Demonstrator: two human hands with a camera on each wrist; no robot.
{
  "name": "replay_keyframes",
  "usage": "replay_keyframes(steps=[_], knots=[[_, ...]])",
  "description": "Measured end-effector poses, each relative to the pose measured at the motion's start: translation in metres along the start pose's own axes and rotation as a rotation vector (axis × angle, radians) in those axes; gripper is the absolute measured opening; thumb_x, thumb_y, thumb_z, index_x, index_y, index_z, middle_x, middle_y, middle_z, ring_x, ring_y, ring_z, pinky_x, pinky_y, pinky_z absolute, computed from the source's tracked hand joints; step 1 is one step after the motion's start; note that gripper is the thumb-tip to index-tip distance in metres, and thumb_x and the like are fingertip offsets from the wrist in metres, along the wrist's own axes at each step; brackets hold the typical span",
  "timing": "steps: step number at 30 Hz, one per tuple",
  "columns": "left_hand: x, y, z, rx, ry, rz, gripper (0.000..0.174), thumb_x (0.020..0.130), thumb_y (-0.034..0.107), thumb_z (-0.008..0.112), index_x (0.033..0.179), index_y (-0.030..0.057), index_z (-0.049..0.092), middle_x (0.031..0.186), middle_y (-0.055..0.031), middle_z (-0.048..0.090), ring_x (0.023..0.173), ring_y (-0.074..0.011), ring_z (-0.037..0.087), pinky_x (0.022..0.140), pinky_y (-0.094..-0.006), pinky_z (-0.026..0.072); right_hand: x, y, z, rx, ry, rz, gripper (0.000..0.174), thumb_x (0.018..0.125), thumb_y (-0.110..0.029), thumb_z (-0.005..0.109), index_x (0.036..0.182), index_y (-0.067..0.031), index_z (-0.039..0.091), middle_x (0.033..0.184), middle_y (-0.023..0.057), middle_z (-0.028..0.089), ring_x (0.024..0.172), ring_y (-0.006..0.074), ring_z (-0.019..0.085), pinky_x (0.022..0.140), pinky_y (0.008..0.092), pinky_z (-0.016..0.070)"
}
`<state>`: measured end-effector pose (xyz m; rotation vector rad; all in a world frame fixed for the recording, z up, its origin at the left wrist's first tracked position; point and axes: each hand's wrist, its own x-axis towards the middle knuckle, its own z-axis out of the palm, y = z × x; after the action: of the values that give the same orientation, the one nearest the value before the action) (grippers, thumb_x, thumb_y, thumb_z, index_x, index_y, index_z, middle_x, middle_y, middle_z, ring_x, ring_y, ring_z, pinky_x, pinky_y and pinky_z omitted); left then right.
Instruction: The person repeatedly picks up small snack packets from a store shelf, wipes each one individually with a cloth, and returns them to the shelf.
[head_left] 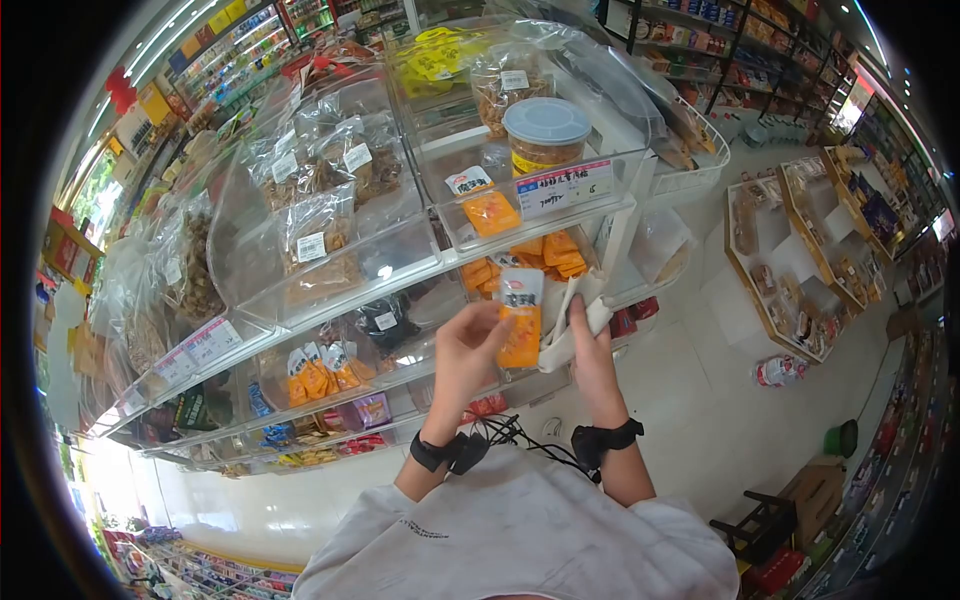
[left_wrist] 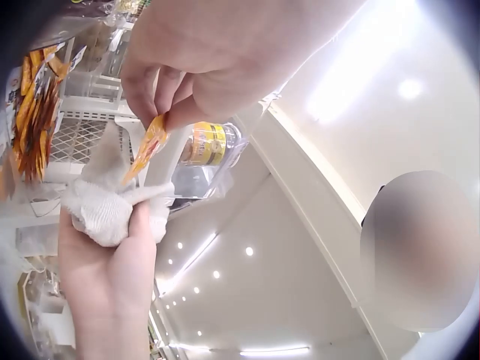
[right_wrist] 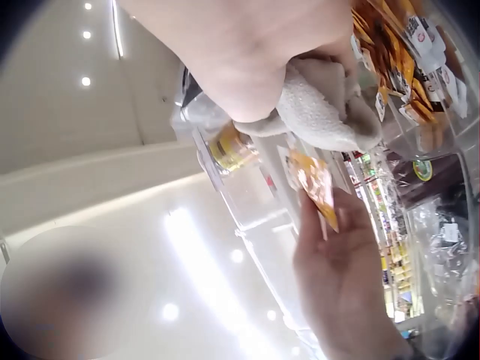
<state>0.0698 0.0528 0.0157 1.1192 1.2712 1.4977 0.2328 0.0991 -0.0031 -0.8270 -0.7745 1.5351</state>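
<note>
My left hand (head_left: pixel 468 345) pinches a small orange-and-white snack packet (head_left: pixel 520 325) between thumb and fingers, held upright with its printed front facing up toward my head. My right hand (head_left: pixel 594 370) grips a bunched whitish cloth (head_left: pixel 572 325), its thumb pressed over the folds. In the left wrist view the packet (left_wrist: pixel 148 150) hangs edge-on just above the cloth (left_wrist: pixel 105 202). From the right wrist, the packet (right_wrist: pixel 315 184) shows below the cloth (right_wrist: pixel 319 105). Similar orange packets (head_left: pixel 560 250) fill a clear bin right behind both hands.
Clear plastic shelf bins (head_left: pixel 330 240) of bagged dried snacks stretch to the left. Above the hands, a blue-lidded tub (head_left: pixel 547 135) and another orange packet (head_left: pixel 490 210) sit behind a price card (head_left: pixel 565 188). A lower tier holds more packets (head_left: pixel 325 370). Wooden display bins (head_left: pixel 740 235) stand right.
</note>
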Motion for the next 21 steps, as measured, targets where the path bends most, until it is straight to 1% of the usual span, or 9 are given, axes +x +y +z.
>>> replay_keyframes(steps=[1, 2, 3, 6, 9, 13, 16, 19, 21], knots=[[-0.002, -0.008, 0.001, 0.020, -0.070, 0.000, 0.025, 0.093, 0.001, 0.070, 0.116, -0.0045, 0.064, 0.099, -0.0063, 0.072, 0.089, -0.0086, 0.066, 0.079, -0.0235, 0.0527, 0.001, 0.006, -0.007, -0.121, -0.106, -0.040, 0.037, 0.097, -0.023, 0.069, 0.123, 0.0016, 0.061, 0.116, 0.0050, 0.066, 0.102, 0.0103, 0.063, 0.086, 0.0274, 0.0510], [-0.005, -0.013, 0.003, 0.042, -0.142, -0.003, 0.025, 0.092, 0.001, 0.070, 0.116, -0.0046, 0.064, 0.097, -0.0060, 0.072, 0.088, -0.0085, 0.066, 0.079, -0.0232, 0.0526, -0.002, 0.008, -0.005, -0.151, -0.095, -0.070, 0.036, 0.096, -0.021, 0.070, 0.123, 0.0017, 0.061, 0.116, 0.0051, 0.067, 0.101, 0.0102, 0.063, 0.085, 0.0272, 0.0512], [-0.010, -0.012, 0.010, 0.003, -0.100, -0.013, 0.025, 0.092, 0.007, 0.073, 0.112, -0.0057, 0.065, 0.094, -0.0058, 0.072, 0.086, -0.0088, 0.066, 0.079, -0.0242, 0.0537, -0.005, 0.008, 0.001, -0.182, -0.082, -0.099, 0.035, 0.095, -0.019, 0.071, 0.122, 0.0018, 0.062, 0.115, 0.0052, 0.067, 0.099, 0.0102, 0.063, 0.085, 0.0269, 0.0514], [-0.011, -0.005, 0.013, 0.018, -0.108, -0.029, 0.030, 0.090, 0.004, 0.074, 0.117, -0.0044, 0.063, 0.099, -0.0088, 0.068, 0.086, -0.0144, 0.066, 0.079, -0.0286, 0.0540, -0.008, -0.005, 0.009, -0.208, -0.066, -0.168, 0.031, 0.092, -0.013, 0.074, 0.117, 0.0020, 0.065, 0.109, 0.0052, 0.070, 0.092, 0.0099, 0.065, 0.080, 0.0257, 0.0520], [-0.017, 0.003, 0.026, 0.505, 0.060, 0.426, 0.035, 0.086, -0.001, 0.074, 0.119, -0.0047, 0.063, 0.107, -0.0123, 0.063, 0.091, -0.0178, 0.064, 0.081, -0.0299, 0.0528, -0.009, -0.003, 0.010, -0.298, 0.024, -0.222, 0.028, 0.095, -0.018, 0.071, 0.114, 0.0019, 0.066, 0.107, 0.0051, 0.070, 0.091, 0.0097, 0.065, 0.078, 0.0252, 0.0516], [-0.024, 0.009, 0.041, 0.559, 0.211, 0.550, 0.052, 0.081, -0.006, 0.075, 0.131, -0.0014, 0.059, 0.112, -0.0146, 0.060, 0.095, -0.0222, 0.062, 0.086, -0.0324, 0.0515, -0.006, -0.005, 0.021, -0.234, 0.151, -0.259, 0.029, 0.099, -0.023, 0.066, 0.113, 0.0023, 0.066, 0.107, 0.0059, 0.070, 0.095, 0.0097, 0.064, 0.080, 0.0255, 0.0505], [-0.012, 0.003, 0.028, 0.734, 0.155, 0.726, 0.049, 0.083, -0.007, 0.072, 0.130, -0.0011, 0.060, 0.120, -0.0153, 0.061, 0.099, -0.0244, 0.062, 0.086, -0.0331, 0.0518, -0.017, -0.006, 0.029, -0.245, 0.099, -0.260, 0.029, 0.100, -0.023, 0.064, 0.114, 0.0019, 0.066, 0.107, 0.0062, 0.070, 0.097, 0.0110, 0.064, 0.083, 0.0266, 0.0500], [-0.013, 0.009, 0.031, 0.597, 0.210, 0.622, 0.040, 0.086, -0.007, 0.068, 0.125, -0.0027, 0.064, 0.124, -0.0170, 0.062, 0.101, -0.0250, 0.063, 0.084, -0.0328, 0.0531, -0.025, -0.010, 0.036, -0.246, -0.025, -0.244, 0.030, 0.101, -0.025, 0.063, 0.116, 0.0013, 0.066, 0.107, 0.0061, 0.070, 0.097, 0.0123, 0.064, 0.084, 0.0278, 0.0499], [-0.012, 0.012, 0.026, 0.461, 0.167, 0.493, 0.036, 0.090, -0.004, 0.066, 0.126, -0.0042, 0.062, 0.119, -0.0188, 0.063, 0.101, -0.0267, 0.066, 0.083, -0.0331, 0.0543, -0.026, -0.007, 0.037, -0.277, -0.084, -0.225, 0.031, 0.102, -0.026, 0.061, 0.116, 0.0011, 0.065, 0.107, 0.0059, 0.070, 0.097, 0.0125, 0.064, 0.083, 0.0280, 0.0498]])
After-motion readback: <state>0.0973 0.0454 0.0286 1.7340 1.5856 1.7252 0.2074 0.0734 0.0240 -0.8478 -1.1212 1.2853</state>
